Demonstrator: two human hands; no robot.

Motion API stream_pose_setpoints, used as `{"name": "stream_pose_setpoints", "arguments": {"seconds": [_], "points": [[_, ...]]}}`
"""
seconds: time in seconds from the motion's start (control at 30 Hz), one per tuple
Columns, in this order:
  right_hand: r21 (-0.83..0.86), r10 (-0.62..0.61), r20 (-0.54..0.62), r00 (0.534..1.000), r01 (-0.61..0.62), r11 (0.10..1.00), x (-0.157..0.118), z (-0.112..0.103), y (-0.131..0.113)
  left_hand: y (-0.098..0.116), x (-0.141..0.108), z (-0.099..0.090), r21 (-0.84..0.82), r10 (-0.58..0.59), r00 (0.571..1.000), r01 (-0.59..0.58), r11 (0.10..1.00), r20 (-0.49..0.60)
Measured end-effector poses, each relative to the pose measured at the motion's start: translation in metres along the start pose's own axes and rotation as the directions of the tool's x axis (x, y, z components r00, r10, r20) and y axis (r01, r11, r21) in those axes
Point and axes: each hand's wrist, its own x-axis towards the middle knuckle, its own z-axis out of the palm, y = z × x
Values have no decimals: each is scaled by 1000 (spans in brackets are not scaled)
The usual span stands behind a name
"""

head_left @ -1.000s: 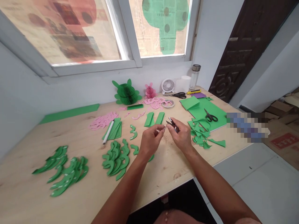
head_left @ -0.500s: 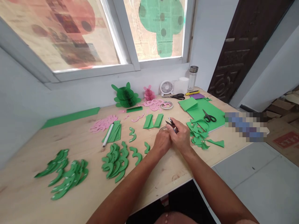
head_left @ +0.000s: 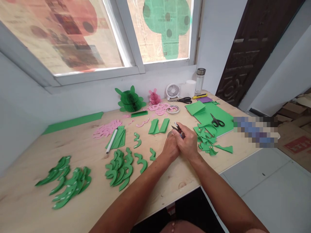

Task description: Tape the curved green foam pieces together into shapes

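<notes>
Shifted rightward since the earlier frame, our left hand (head_left: 170,147) curls, contents indiscernible, against our right hand (head_left: 190,141), closed around scissors (head_left: 179,130). Far leftward, white-patched green pieces (head_left: 74,178) seem done; nearer, plain green pieces (head_left: 119,163) seemingly remain.

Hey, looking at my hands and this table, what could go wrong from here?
Two things, perhaps. The dark-bladed tool in your right hand has its points exposed right beside your left hand, so a slip could nick it. Also, a green wavy strip lies close beside your left forearm, so shifting that arm might drag or crease it.
</notes>
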Motion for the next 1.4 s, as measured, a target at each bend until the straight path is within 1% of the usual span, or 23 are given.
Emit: {"name": "stream_pose_setpoints", "arguments": {"seconds": [0.07, 0.13, 0.2, 0.23, 0.3, 0.33, 0.4, 0.43, 0.47, 0.5, 0.6, 0.7, 0.83, 1.0, 1.2, 1.3, 1.4], "points": [[-15, -2, 4, 1000, 2, 1000, 0, 0, 0, -1, -6, -2, 66, 29, 1000, -28, 997, -8], [-29, -7, 13, 1000, 7, 1000, 0, 0, 0, -3, -14, -8, 178, 66, 998, -62, 982, -14], [-39, -16, 37, 999, 18, 999, 0, 0, -1, -5, -25, -20, 244, 67, 997, -58, 968, -26], [-43, -23, 54, 998, 26, 999, -1, 0, -2, -5, -31, -28, 241, 46, 997, -30, 970, -60], [-47, -47, 99, 994, 51, 998, -2, 1, -4, -4, -41, -46, 144, -30, 985, 55, 988, -171], [-46, -60, 126, 990, 66, 997, -3, 1, -5, -4, -45, -56, 53, -96, 967, 111, 992, -235], [-43, -87, 184, 979, 97, 994, -5, 3, -7, -4, -50, -72, -146, -274, 906, 238, 960, -323], [-44, -101, 215, 971, 113, 993, -6, 4, -8, -5, -52, -78, -241, -354, 873, 284, 928, -335], [-47, -115, 248, 962, 131, 990, -6, 5, -8, -6, -53, -83, -331, -416, 846, 308, 892, -332], [-53, -130, 278, 952, 151, 987, -7, 6, -8, -8, -54, -87, -420, -458, 833, 312, 852, -312], [-79, -174, 360, 917, 216, 973, -8, 8, -7, -15, -55, -91, -613, -522, 825, 300, 731, -218], [-95, -206, 415, 886, 267, 959, -8, 10, -6, -19, -56, -92, -677, -559, 816, 330, 658, -146], [-112, -233, 468, 853, 319, 941, -9, 10, -7, -19, -57, -93, -688, -574, 815, 371, 623, -80], [-119, -250, 521, 816, 359, 926, -9, 10, -10, -18, -57, -95, -681, -562, 826, 387, 622, -44], [-104, -263, 532, 805, 370, 923, -9, 9, -10, -23, -58, -91, -651, -542, 840, 400, 646, -22], [-106, -263, 537, 801, 373, 922, -9, 10, -9, -23, -59, -90, -586, -517, 854, 387, 712, -63], [-129, -253, 556, 792, 383, 915, -10, 10, -9, -21, -59, -91, -435, -458, 875, 356, 827, -155]]}}
